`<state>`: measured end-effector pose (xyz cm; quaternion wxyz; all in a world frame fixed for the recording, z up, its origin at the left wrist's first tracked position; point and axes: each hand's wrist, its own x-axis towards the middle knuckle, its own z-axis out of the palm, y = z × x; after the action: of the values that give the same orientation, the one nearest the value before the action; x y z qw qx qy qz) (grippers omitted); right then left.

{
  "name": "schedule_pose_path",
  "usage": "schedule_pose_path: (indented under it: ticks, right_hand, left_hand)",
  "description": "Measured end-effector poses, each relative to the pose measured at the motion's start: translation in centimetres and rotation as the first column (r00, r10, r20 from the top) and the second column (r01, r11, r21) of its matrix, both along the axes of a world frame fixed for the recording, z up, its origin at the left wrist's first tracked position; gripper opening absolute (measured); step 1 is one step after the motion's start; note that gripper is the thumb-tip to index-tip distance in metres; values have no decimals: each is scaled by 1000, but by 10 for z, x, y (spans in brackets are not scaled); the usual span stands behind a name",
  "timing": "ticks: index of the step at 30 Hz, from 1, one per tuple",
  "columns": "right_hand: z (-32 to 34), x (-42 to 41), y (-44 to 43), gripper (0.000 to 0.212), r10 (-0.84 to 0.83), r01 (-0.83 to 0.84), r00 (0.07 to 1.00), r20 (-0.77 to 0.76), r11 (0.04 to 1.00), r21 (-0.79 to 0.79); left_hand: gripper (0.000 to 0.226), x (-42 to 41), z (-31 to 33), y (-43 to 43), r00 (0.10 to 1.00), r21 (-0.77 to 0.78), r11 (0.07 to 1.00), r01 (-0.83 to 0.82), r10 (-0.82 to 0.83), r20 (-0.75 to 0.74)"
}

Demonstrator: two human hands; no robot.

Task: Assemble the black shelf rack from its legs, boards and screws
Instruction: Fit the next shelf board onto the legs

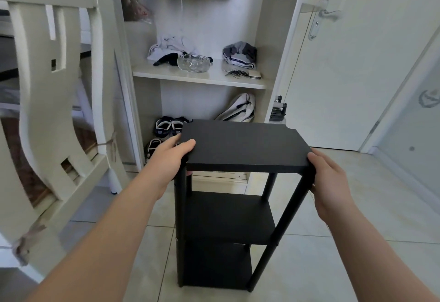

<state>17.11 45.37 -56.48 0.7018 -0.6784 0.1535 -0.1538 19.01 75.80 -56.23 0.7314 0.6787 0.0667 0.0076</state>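
The black shelf rack point(228, 218) stands upright on the tiled floor in front of me, with three boards joined by round black legs. Its top board point(242, 144) has a notched far right corner. My left hand point(171, 158) grips the top board's near left corner, thumb on top and fingers along the left edge. My right hand point(328, 182) holds the near right corner, with its fingers curled round the edge and down by the leg. No loose screws or spare legs are in view.
An open white wardrobe point(204, 75) stands right behind the rack, holding clothes, a glass bowl point(193, 63) and shoes point(166, 127). A white chair point(54, 111) is close on the left. A white door point(333, 63) is at the right, and pale tiled floor point(357, 230) surrounds the rack.
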Motion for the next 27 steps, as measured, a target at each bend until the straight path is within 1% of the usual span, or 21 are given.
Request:
schedule_pose_path:
  ticks: [2,6,10,12,17,20,24,27]
  right_hand:
    - [-2,1,-1,18,-20,20,1000,-14,1000,12]
    - [-4,2,-3,13,-21,22,1000,-18,1000,8]
    - [-4,2,-6,11,-12,12,1000,-10,999,33]
    - [-4,1,-7,11,-6,6,1000,-8,999,49]
    - [-2,0,-8,16,-14,13,1000,4,994,104]
    - [-2,0,-7,17,-25,24,1000,4,995,95]
    - [-3,2,-5,17,-40,40,999,-1,997,70]
    - [-3,2,-5,16,-35,36,999,-13,998,60]
  left_hand:
    - [36,1,-2,-1,1000,-16,1000,-17,16,-26]
    - [30,3,-4,0,999,-28,999,-42,41,-20]
    - [35,2,-5,-1,998,-29,998,-51,49,-38]
    - [37,2,-6,-1,998,-18,999,-46,45,-49]
    - [25,3,-7,2,997,-10,999,-31,30,-67]
    - [19,3,-9,1,994,-2,999,-45,45,-96]
    - [28,2,-8,-1,994,-6,998,-55,54,-99]
    - [28,1,-4,-1,993,-48,997,-54,49,-103]
